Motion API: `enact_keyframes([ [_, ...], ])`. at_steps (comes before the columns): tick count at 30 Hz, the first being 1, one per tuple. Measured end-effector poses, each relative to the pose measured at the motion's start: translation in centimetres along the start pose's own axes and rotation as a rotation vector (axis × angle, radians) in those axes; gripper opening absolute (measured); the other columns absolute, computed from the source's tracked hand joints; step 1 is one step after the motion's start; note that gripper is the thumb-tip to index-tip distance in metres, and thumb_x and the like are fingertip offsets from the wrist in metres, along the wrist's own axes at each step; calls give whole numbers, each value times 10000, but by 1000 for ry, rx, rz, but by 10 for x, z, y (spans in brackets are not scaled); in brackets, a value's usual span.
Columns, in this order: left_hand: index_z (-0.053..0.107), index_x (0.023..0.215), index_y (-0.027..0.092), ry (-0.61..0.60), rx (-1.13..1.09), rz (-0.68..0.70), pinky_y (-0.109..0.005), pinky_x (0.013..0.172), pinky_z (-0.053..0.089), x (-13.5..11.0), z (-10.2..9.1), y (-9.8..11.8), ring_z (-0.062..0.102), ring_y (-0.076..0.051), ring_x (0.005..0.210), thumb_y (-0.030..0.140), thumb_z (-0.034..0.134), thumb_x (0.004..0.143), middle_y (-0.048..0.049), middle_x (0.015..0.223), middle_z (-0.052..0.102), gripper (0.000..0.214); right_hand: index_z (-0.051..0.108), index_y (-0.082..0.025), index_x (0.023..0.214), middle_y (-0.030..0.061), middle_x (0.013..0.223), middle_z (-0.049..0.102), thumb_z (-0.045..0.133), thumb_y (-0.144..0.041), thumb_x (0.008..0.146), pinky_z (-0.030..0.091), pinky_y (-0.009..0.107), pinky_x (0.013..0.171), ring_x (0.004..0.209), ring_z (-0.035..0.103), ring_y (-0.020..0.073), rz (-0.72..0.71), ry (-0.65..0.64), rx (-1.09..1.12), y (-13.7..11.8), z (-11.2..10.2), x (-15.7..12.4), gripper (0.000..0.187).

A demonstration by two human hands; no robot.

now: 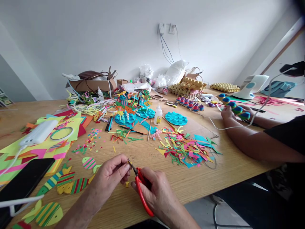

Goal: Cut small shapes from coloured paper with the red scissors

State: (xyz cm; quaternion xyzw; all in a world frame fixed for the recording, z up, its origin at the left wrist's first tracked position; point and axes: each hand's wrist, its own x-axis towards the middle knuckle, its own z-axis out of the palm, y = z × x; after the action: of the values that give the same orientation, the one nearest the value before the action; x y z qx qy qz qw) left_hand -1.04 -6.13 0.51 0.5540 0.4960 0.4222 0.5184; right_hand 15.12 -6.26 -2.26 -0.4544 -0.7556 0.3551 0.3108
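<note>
My right hand (156, 190) is closed around red-handled scissors (140, 187) at the near edge of the wooden table (147, 152); the blades point up-left toward my left hand. My left hand (111, 173) pinches a tiny scrap at the blade tips; I cannot make out what it is. A small yellow offcut (127, 184) lies on the table just below the blades. Striped paper fish (88, 163) and more striped cut-outs (69, 183) lie to the left of my left hand.
A black phone (25, 181) lies at the near left on coloured paper sheets (51, 140). A heap of paper scraps (187, 151), a glue bottle (158, 115) and blue craft pieces (176, 118) fill the middle. A co-worker's arms (250, 140) at the right hold painted egg-carton pieces (234, 108).
</note>
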Motion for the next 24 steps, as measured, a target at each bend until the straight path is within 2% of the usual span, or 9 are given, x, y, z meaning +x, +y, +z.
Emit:
enact_keyframes([
  [14, 557, 655, 191, 29, 17, -10, -215, 523, 414, 0, -4, -2, 469, -118, 552, 306, 557, 770, 46, 553, 506, 162, 326, -198, 561, -72, 497, 292, 542, -268, 762, 183, 210, 445, 467, 237, 76, 9, 4, -9, 5, 1, -2, 303],
  [24, 569, 664, 189, 65, 32, 37, -214, 531, 416, -2, -5, -4, 487, -120, 551, 282, 533, 798, 37, 560, 519, 167, 336, -196, 560, -74, 484, 291, 562, -293, 768, 175, 209, 439, 454, 242, 74, 14, -9, 1, 6, 1, -2, 322],
])
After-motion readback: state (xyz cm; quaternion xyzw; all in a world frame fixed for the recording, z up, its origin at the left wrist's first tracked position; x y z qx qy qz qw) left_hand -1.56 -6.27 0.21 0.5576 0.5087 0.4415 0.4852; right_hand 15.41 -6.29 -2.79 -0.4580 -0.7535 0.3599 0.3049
